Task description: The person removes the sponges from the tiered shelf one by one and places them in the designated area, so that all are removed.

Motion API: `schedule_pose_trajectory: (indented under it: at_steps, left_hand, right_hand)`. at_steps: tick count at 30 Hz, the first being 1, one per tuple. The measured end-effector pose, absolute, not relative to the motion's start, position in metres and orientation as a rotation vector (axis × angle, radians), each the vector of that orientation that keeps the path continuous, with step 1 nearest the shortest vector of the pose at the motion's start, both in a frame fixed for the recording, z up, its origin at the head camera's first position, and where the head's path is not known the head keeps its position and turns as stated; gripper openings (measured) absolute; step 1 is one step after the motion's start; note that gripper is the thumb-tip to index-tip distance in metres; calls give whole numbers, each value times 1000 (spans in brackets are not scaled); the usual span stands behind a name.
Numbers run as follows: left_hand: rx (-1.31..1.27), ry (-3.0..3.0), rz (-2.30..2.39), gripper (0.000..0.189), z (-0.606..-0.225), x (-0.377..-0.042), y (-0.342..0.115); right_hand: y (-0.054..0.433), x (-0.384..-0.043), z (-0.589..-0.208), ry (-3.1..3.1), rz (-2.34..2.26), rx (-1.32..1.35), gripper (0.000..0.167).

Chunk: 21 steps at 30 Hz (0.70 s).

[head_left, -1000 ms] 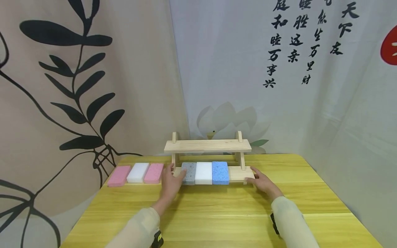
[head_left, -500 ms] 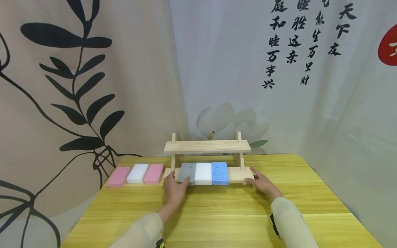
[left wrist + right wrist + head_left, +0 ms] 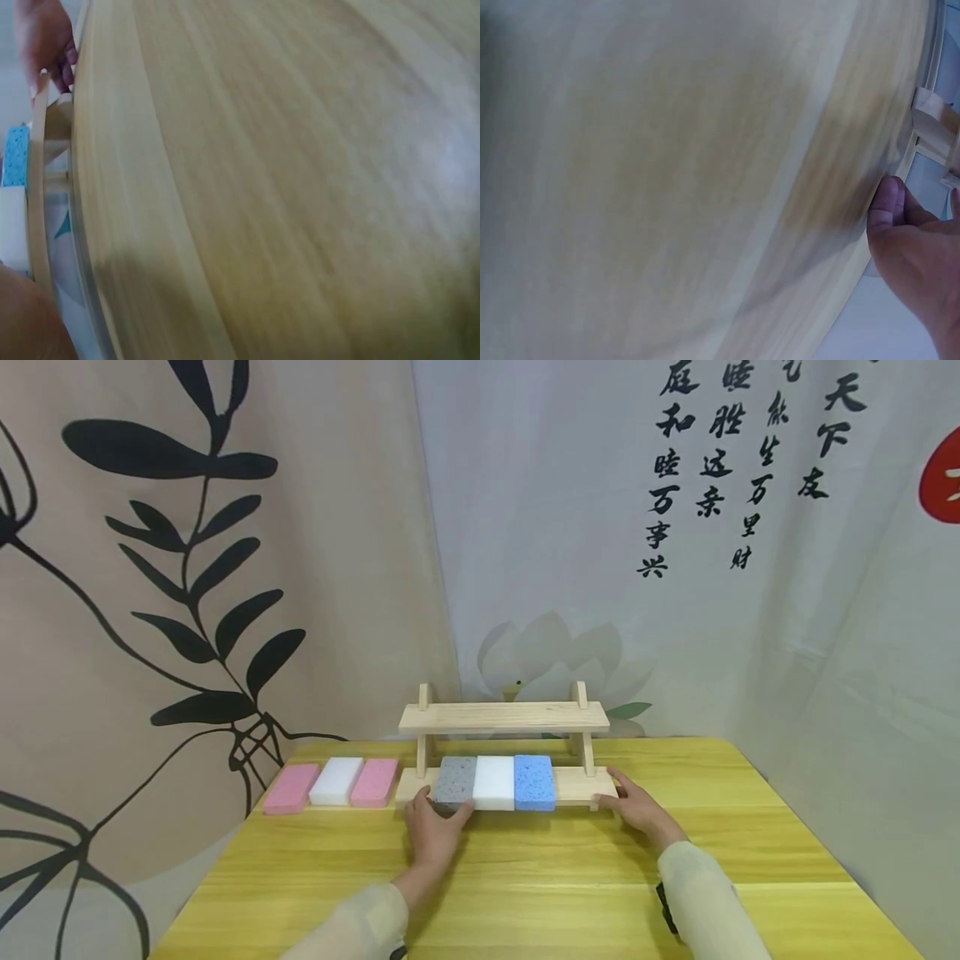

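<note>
A light wooden two-tier rack (image 3: 504, 717) stands on the table. On its lower shelf lie a grey sponge (image 3: 455, 778), a white sponge (image 3: 494, 782) and a blue sponge (image 3: 534, 782), side by side. My left hand (image 3: 437, 837) holds the grey sponge by its near edge, thumb by the right corner and fingers by the left. My right hand (image 3: 639, 812) grips the right end of the lower shelf, thumb at the front. In the right wrist view, the right hand (image 3: 915, 259) has its fingers bent at the board. The left wrist view cuts off most of the left hand (image 3: 30, 322).
Left of the rack, a pink sponge (image 3: 291, 788), a white sponge (image 3: 336, 781) and a second pink sponge (image 3: 375, 782) lie in a row on the wooden table (image 3: 555, 893). The upper shelf holds nothing. Printed curtains (image 3: 360, 568) hang behind and beside the table.
My left hand has slid from the grey sponge's left side to its near edge, moving right and toward me. The grey sponge has shifted slightly left. My right hand keeps its grip.
</note>
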<state>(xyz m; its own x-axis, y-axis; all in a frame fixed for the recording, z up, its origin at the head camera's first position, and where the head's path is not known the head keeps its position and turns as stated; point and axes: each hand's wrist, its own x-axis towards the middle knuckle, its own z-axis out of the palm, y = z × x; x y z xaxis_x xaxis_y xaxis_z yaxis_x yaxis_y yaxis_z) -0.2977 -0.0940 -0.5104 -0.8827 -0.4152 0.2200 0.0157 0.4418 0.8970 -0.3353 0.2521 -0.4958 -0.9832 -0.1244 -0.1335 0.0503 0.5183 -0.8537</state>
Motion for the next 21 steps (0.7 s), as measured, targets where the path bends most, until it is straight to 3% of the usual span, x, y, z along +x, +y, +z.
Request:
schedule_pose_trajectory:
  at_steps: [10,21]
  left_hand:
    - [348,-2289,-1416,88,-511,-298,-89]
    - [349,-2284,-1395,76,-511,-298,-89]
  right_hand:
    - [256,-340,-502,2561,-1475,-51,89]
    - [253,-335,-497,2570,-1473,-49,85]
